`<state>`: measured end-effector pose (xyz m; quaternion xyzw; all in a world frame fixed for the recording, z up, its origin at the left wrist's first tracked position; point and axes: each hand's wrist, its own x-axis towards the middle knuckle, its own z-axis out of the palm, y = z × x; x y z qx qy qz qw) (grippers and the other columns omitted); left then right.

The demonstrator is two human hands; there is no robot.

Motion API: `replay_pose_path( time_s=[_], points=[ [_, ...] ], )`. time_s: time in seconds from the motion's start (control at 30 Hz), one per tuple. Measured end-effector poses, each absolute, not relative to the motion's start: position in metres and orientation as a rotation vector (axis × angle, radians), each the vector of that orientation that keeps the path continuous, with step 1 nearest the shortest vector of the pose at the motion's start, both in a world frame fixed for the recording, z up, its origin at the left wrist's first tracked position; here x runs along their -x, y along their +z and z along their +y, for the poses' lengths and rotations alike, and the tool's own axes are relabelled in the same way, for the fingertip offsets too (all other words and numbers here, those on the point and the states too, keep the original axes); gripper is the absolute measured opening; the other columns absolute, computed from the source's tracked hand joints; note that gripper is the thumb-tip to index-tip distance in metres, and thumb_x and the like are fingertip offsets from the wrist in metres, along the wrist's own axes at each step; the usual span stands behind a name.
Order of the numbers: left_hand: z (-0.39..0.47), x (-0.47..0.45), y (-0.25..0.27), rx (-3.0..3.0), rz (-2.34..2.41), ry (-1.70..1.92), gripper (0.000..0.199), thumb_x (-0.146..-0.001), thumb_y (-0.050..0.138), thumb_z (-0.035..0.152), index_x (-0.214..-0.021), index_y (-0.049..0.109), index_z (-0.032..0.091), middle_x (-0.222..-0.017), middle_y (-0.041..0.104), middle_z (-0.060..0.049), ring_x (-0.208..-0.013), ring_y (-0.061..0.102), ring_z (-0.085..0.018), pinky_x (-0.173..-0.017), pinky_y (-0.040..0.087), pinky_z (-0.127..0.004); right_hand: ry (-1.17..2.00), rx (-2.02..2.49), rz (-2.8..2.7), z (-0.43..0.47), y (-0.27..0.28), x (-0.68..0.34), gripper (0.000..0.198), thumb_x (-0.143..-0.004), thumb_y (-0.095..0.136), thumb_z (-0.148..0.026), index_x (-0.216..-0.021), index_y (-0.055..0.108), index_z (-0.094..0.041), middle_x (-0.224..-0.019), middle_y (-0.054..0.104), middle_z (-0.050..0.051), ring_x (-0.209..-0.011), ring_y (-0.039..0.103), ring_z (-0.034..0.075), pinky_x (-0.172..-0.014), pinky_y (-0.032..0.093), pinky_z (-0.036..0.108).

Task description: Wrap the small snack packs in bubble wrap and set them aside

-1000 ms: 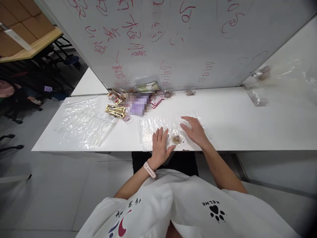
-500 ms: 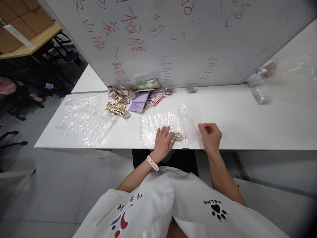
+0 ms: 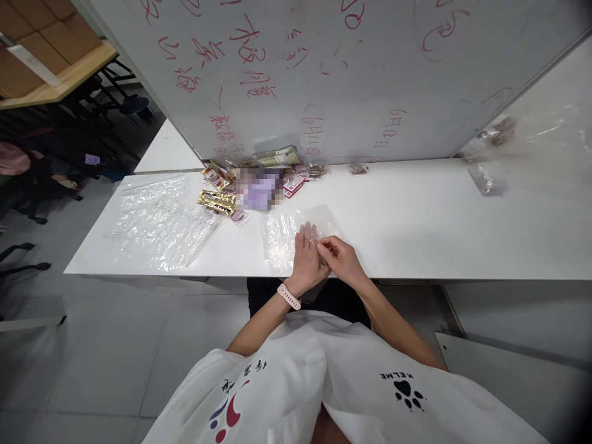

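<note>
Head view: the left hand (image 3: 307,262) lies flat, fingers extended, on the clear plastic (image 3: 280,240) near the white table's (image 3: 430,237) front edge; the right hand (image 3: 342,262) pinches plastic beside it.

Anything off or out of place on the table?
The purple packet near the whiteboard shows as coarse pixel blocks, likely an image artefact rather than damage. One small packet lies apart from the others. The clear plastic at the left hand is wrinkled. No spill visible.
</note>
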<state>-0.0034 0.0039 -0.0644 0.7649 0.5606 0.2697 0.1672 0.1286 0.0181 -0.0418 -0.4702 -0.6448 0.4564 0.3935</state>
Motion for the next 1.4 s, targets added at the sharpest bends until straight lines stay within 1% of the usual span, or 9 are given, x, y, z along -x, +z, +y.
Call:
replay_pose_path(
  time_s=[0.13,0.27,0.43,0.53,0.67,0.8,1.07,1.23,1.4],
  points=[
    [0.006,0.021,-0.067,-1.987,1.448,0.823,0.108,-0.086,0.064,0.045,-0.156,-0.012,0.015,-0.166,-0.002,-0.023,-0.155,-0.006,-0.035,-0.124,0.016,-0.059,1.03,1.141,-1.787,0.022,-0.055,-0.132,0.028,-0.098,0.047,-0.037,-0.113,0.067,-0.024,-0.102,0.067,0.005,-0.089,0.064,0.019,-0.08,0.052,0.034],
    [0.003,0.035,-0.062,-1.769,1.351,0.92,0.103,-0.089,0.063,0.041,-0.157,-0.012,0.027,-0.168,-0.008,-0.014,-0.155,-0.005,-0.032,-0.125,0.013,-0.055,0.682,1.172,-2.054,0.018,-0.059,-0.13,0.032,-0.099,0.048,-0.03,-0.124,0.067,-0.026,-0.106,0.066,0.007,-0.095,0.061,0.021,-0.081,0.049,0.036],
    [-0.027,0.056,-0.05,-1.676,1.711,1.2,0.075,-0.094,0.055,0.037,-0.157,0.016,0.027,-0.167,0.011,-0.012,-0.155,0.007,-0.03,-0.125,0.012,-0.054,0.163,1.228,-2.273,0.022,-0.057,-0.13,0.022,-0.096,0.059,-0.036,-0.11,0.074,-0.03,-0.136,0.06,0.005,-0.125,0.048,0.03,-0.1,0.033,0.049],
    [-0.052,0.074,-0.045,-1.499,2.058,1.248,0.071,-0.09,0.061,0.037,-0.152,0.029,0.022,-0.159,0.029,-0.018,-0.148,0.026,-0.033,-0.118,0.027,-0.055,0.188,1.193,-2.329,0.027,-0.06,-0.134,0.023,-0.097,0.058,-0.038,-0.113,0.072,-0.029,-0.14,0.058,0.003,-0.131,0.045,0.028,-0.104,0.029,0.047],
    [-0.065,0.091,-0.038,-1.191,2.068,1.172,0.078,-0.085,0.066,0.035,-0.152,0.028,0.022,-0.117,0.065,-0.01,-0.099,0.062,-0.022,-0.091,0.05,-0.041,0.294,1.234,-2.326,0.03,-0.064,-0.135,0.026,-0.098,0.056,-0.042,-0.116,0.071,-0.032,-0.137,0.062,0.002,-0.126,0.049,0.026,-0.098,0.031,0.044],
    [-0.047,0.09,-0.027,-1.009,1.821,1.207,0.071,-0.083,0.066,0.028,-0.146,0.036,0.019,-0.076,0.063,0.004,-0.07,0.06,-0.013,-0.076,0.05,-0.03,0.336,1.244,-2.31,0.03,-0.064,-0.134,0.026,-0.098,0.056,-0.044,-0.115,0.072,-0.033,-0.137,0.061,0.002,-0.122,0.05,0.027,-0.093,0.032,0.045],
    [-0.014,0.022,-0.026,-1.556,1.442,1.366,0.046,-0.09,0.061,0.025,-0.134,0.049,0.024,-0.084,0.066,0.001,-0.092,0.064,-0.017,-0.102,0.043,-0.04,0.374,1.267,-2.301,0.031,-0.067,-0.133,0.023,-0.095,0.058,-0.03,-0.112,0.072,-0.028,-0.137,0.061,0.006,-0.123,0.048,0.029,-0.091,0.036,0.047],
    [-0.005,0.015,-0.058,-1.852,1.271,1.173,0.065,-0.092,0.06,0.032,-0.149,0.031,0.021,-0.1,0.066,-0.005,-0.102,0.063,-0.022,-0.103,0.044,-0.048,0.637,1.248,-2.194,0.034,-0.073,-0.143,0.03,-0.089,0.059,-0.027,-0.116,0.07,-0.025,-0.129,0.064,0.01,-0.126,0.051,0.031,-0.1,0.041,0.052],
    [-0.004,0.037,-0.057,-2.083,1.131,0.947,0.079,-0.088,0.067,0.038,-0.152,0.023,0.024,-0.121,0.062,-0.01,-0.121,0.056,-0.028,-0.112,0.038,-0.056,1.029,1.056,-2.04,0.031,-0.055,-0.176,0.077,-0.088,0.058,-0.027,-0.157,0.026,-0.035,-0.161,0.032,0.003,-0.143,0.04,0.025,-0.117,0.037,0.048]
  ],
)
